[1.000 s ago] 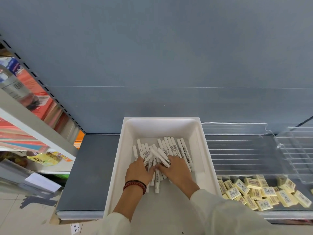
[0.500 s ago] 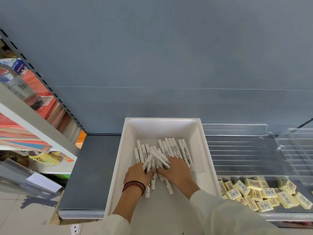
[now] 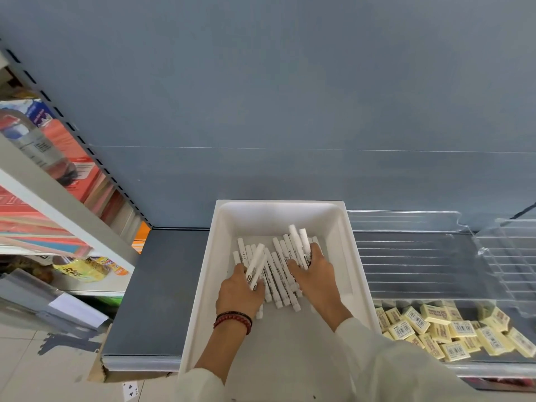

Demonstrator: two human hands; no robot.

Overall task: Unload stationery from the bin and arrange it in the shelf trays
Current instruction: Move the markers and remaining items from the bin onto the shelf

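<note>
**Hands spread apart in the white bin [image 3: 278,219]**

Both hands have moved apart since the earlier frame. The left hand [image 3: 239,294] curls its fingers round two white markers [image 3: 256,264], tilted upward. The right hand [image 3: 316,278] grips a small bunch [image 3: 300,242] at the right edge of the loose pile [image 3: 278,271]. That pile lies in the bin on the grey shelf [image 3: 162,285], beside yellow erasers [image 3: 435,329].

A single head-worn wide-angle camera covers the scene. It sits above and in front of the white bin [image 3: 278,216], facing forward and down at close range. Print on the markers [image 3: 278,265] in the bin shows but is not legible. The bin lies low and centred. The blue back panel [image 3: 261,97] fills the frame beyond the bin, the clear tray [image 3: 406,256] is right of it, and the side shelving [image 3: 58,204] is left of it.
</note>
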